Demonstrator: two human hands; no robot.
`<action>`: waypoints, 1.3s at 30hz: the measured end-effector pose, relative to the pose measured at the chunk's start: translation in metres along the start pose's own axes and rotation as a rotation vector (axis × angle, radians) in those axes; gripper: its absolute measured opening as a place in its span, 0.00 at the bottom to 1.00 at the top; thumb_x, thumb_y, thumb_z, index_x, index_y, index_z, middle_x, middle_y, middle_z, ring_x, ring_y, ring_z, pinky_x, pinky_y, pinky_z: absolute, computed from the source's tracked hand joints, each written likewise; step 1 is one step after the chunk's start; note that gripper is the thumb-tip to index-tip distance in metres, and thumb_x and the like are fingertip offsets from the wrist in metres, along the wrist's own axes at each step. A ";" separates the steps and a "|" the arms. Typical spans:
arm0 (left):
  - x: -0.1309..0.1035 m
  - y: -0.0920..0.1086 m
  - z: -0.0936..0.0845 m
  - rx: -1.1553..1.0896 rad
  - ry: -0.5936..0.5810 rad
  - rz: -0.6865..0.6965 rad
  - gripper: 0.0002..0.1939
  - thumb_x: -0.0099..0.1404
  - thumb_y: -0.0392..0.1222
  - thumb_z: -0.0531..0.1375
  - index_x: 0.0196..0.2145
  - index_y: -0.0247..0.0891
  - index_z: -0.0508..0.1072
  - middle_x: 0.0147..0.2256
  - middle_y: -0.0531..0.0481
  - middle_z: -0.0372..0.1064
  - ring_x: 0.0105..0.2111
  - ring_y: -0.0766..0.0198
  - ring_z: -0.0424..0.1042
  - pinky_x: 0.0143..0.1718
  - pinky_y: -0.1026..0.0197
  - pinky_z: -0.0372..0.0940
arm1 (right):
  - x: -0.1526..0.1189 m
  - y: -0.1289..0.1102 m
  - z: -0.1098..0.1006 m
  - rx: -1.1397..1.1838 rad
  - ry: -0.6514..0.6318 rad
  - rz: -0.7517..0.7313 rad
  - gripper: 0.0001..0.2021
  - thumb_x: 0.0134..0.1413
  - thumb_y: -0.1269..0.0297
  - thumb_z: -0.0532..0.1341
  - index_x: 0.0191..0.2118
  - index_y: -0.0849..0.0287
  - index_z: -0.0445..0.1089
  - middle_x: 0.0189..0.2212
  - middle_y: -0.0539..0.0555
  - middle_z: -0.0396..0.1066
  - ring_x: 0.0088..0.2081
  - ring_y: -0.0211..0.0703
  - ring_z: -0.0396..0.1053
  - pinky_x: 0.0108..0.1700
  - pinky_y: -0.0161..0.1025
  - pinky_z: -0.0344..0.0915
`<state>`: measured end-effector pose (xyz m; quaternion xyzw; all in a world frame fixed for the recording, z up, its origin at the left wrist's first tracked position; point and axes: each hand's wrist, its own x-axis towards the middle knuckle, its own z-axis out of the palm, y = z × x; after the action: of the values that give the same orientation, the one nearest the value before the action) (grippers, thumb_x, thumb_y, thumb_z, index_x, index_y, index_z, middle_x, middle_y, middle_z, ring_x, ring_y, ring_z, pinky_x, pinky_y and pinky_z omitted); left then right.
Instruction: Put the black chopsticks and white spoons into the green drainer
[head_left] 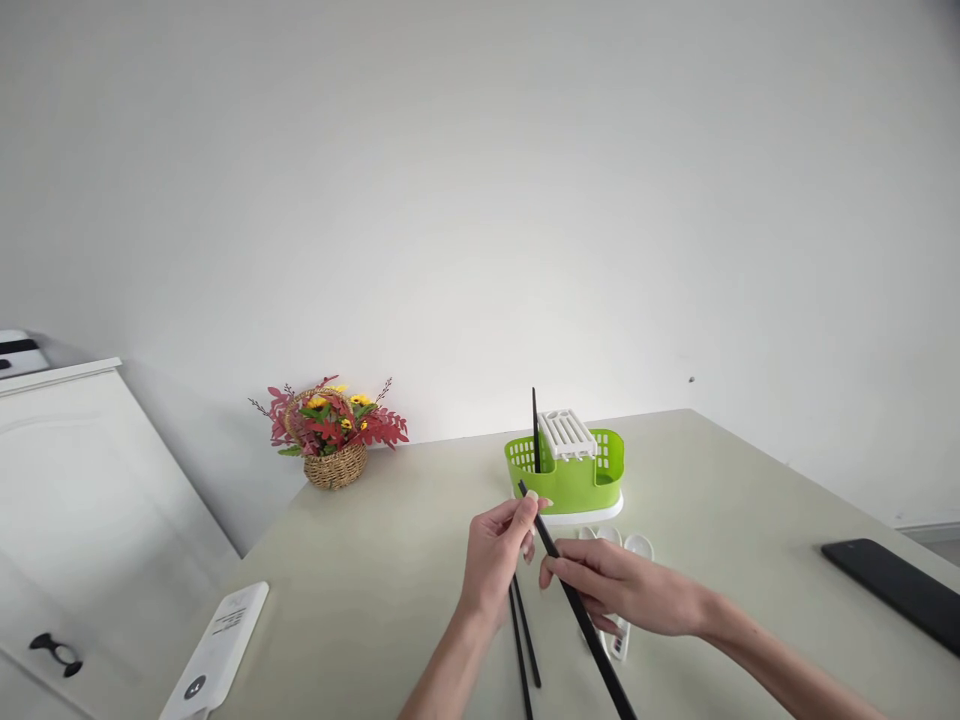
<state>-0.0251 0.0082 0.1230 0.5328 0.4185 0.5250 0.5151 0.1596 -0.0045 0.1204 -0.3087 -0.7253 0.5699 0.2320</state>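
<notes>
A black chopstick (581, 612) slants between my two hands above the table. My left hand (501, 545) pinches it near its upper tip, while my right hand (616, 585) grips it around the middle. Under my hands two more black chopsticks (527, 632) lie on the tabletop. Several white spoons (638, 546) rest beneath and behind my right hand, which partly hides them. Just beyond my hands stands a green utensil holder (576, 488) with a white slotted top (568, 434). One black chopstick (535, 430) stands upright in its left compartment.
A wicker basket of artificial flowers (335, 466) sits at the table's back left. At the left edge lies a white flat box (223, 645), with a white cabinet (97, 520) beyond. A black phone-like slab (896, 590) lies at the right. The wall rises behind the table.
</notes>
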 end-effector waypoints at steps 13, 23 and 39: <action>0.026 0.052 0.000 0.129 -0.159 0.077 0.22 0.65 0.57 0.65 0.38 0.33 0.83 0.33 0.44 0.80 0.30 0.60 0.79 0.39 0.56 0.76 | -0.011 -0.014 -0.020 -0.254 0.152 0.016 0.18 0.68 0.46 0.52 0.37 0.54 0.67 0.26 0.44 0.55 0.29 0.36 0.54 0.32 0.35 0.57; 0.159 0.132 -0.012 0.268 0.189 0.589 0.27 0.59 0.63 0.67 0.41 0.33 0.82 0.39 0.43 0.82 0.34 0.58 0.82 0.39 0.58 0.79 | -0.062 0.099 -0.069 -0.024 0.465 0.117 0.30 0.65 0.43 0.55 0.68 0.47 0.56 0.29 0.44 0.53 0.30 0.39 0.55 0.35 0.39 0.60; 0.234 0.009 -0.011 0.655 0.022 0.403 0.25 0.65 0.65 0.61 0.35 0.39 0.84 0.33 0.46 0.82 0.28 0.59 0.81 0.31 0.61 0.76 | -0.069 0.158 -0.049 0.067 0.825 0.256 0.26 0.58 0.38 0.58 0.52 0.51 0.68 0.28 0.46 0.58 0.31 0.43 0.62 0.35 0.38 0.60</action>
<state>-0.0141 0.2389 0.1612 0.7351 0.4566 0.4598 0.1995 0.2706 0.0050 -0.0204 -0.5903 -0.5088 0.4463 0.4399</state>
